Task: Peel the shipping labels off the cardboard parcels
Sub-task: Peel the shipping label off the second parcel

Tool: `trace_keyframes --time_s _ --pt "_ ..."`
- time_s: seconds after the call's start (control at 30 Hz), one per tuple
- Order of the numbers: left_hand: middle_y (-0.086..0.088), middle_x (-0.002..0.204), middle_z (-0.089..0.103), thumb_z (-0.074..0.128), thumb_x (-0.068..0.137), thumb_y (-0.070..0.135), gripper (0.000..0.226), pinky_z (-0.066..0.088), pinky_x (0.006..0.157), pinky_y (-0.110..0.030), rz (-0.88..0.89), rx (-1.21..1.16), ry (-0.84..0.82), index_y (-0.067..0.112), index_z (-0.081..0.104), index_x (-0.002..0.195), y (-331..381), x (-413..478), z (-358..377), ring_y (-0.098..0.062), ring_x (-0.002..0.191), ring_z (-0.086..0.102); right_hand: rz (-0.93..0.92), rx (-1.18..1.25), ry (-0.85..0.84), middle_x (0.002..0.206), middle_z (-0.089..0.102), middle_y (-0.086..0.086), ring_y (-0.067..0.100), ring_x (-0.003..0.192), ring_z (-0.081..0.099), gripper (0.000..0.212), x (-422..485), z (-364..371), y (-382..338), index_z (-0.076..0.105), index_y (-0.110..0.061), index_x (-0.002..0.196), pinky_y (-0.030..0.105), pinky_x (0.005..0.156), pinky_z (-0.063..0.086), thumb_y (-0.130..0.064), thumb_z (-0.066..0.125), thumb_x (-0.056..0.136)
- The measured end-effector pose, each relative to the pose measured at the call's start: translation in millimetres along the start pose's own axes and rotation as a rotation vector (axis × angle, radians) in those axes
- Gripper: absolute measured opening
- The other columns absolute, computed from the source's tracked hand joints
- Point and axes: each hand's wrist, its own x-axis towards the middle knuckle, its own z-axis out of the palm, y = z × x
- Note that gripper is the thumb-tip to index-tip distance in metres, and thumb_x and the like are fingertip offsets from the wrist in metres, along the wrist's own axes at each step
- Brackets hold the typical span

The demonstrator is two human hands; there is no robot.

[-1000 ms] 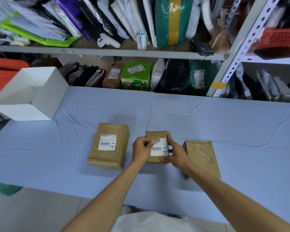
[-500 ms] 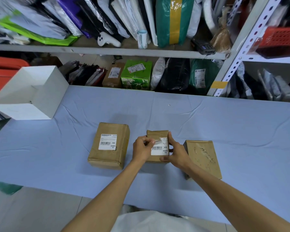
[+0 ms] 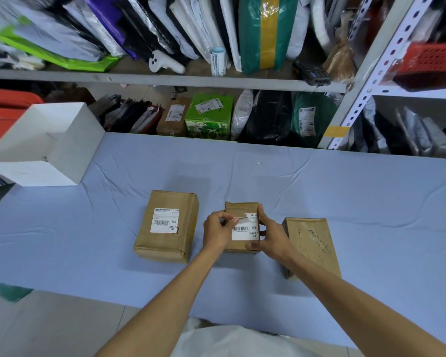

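Both forearms reach forward over the table edge and converge on the middle box. My left hand is knuckles up, thumb and forefinger pinched on the curled upper-left corner of the white barcode shipping label. That corner is lifted off; the rest is stuck flat to the top face. My right hand clamps the small brown cardboard parcel from its right side, forefinger at the far edge and thumb at the near corner.

The parcel sits on wrinkled pale blue cloth. Just left of it is a larger brown cardboard parcel with creased edges and a flat white label intact. Just right is a third brown cardboard parcel, top face scuffed and torn, bare.

Far left there's an open white box. Beyond the table is a grey metal shelf packed with plastic mailers.
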Motion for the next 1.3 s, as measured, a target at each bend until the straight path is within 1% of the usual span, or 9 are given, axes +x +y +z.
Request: trace_keyframes --time_s 0.07,0.27,0.4,0.63,0.77,0.87,1.0,1.2,1.3 --pt "-0.002 0.098 0.068 0.072 0.083 0.012 0.005 0.057 0.083 -0.038 -0.003 0.009 0.002 0.012 0.066 0.085 1.5 -0.6 -0.2 -0.023 0.096 0.066 -0.003 -0.007 0.001 0.125 0.059 -0.003 0.001 0.084 0.063 0.115 0.4 -0.5 -0.2 0.003 -0.021 0.152 0.015 0.067 0.055 -0.001 0.080 0.070" --pt "0.002 0.089 0.067 0.072 0.083 0.013 0.006 0.056 0.084 -0.040 -0.014 0.008 -0.009 0.014 0.067 0.081 5.0 -1.7 -0.4 -0.022 0.091 0.067 0.013 0.003 -0.002 0.118 0.057 -0.008 0.003 0.083 0.064 0.115 1.1 -0.6 0.8 0.002 -0.022 0.153 0.015 0.062 0.054 0.000 0.080 0.070" --pt "0.004 0.089 0.067 0.072 0.083 0.014 0.005 0.055 0.080 -0.032 -0.014 0.013 -0.012 0.011 0.069 0.085 6.3 -2.6 -0.1 -0.019 0.090 0.066 0.028 0.015 0.000 0.114 0.057 -0.010 0.001 0.083 0.063 0.115 1.0 -1.1 1.3 0.003 -0.022 0.153 0.013 0.060 0.052 0.002 0.079 0.070" --pt "0.007 0.088 0.066 0.073 0.082 0.014 0.005 0.054 0.079 -0.029 -0.027 0.015 -0.008 0.010 0.070 0.084 7.1 -4.0 -0.8 -0.014 0.084 0.064 0.035 0.017 0.006 0.117 0.057 -0.009 0.002 0.084 0.063 0.116 0.7 0.2 0.3 0.003 -0.023 0.153 0.013 0.059 0.052 0.000 0.080 0.070" --pt "0.005 0.088 0.067 0.073 0.082 0.012 0.009 0.050 0.069 -0.018 -0.035 0.000 -0.003 0.006 0.072 0.088 7.0 -4.9 -0.9 -0.010 0.078 0.062 0.034 0.019 0.009 0.112 0.058 -0.010 0.002 0.083 0.063 0.116 0.1 0.5 0.1 0.003 -0.023 0.153 0.014 0.058 0.052 0.001 0.080 0.070" --pt "0.003 0.089 0.068 0.073 0.082 0.011 0.007 0.050 0.071 -0.020 -0.037 -0.015 -0.003 0.007 0.071 0.086 7.6 -5.8 -0.5 -0.013 0.079 0.063 0.029 0.022 0.009 0.112 0.058 -0.010 0.002 0.082 0.063 0.115 0.0 0.3 0.5 0.003 -0.021 0.153 0.014 0.058 0.052 0.003 0.079 0.070" --pt "0.008 0.085 0.065 0.072 0.083 0.010 0.004 0.044 0.058 -0.005 -0.034 -0.020 -0.008 0.010 0.067 0.082 9.6 -8.0 -2.2 -0.004 0.072 0.059 0.025 0.024 0.008 0.119 0.058 -0.008 0.000 0.082 0.062 0.115 -1.3 0.2 -0.6 0.003 -0.022 0.153 0.012 0.058 0.051 0.002 0.079 0.070" --pt "0.005 0.090 0.067 0.072 0.083 0.010 0.004 0.052 0.072 -0.023 -0.049 -0.041 -0.012 0.010 0.068 0.082 10.0 -8.5 -1.1 -0.015 0.081 0.063 0.021 0.022 0.002 0.120 0.058 -0.006 0.000 0.084 0.062 0.116 -2.8 -0.6 -2.3 0.002 -0.022 0.153 0.012 0.059 0.052 0.001 0.080 0.070" --pt "0.002 0.089 0.067 0.071 0.083 0.011 0.003 0.055 0.079 -0.032 -0.062 -0.046 -0.007 0.011 0.069 0.083 9.1 -8.6 -1.1 -0.018 0.084 0.065 0.009 0.014 0.000 0.116 0.058 -0.009 0.003 0.085 0.064 0.115 -2.6 -1.7 -2.5 0.004 -0.021 0.153 0.015 0.062 0.054 0.001 0.080 0.070"
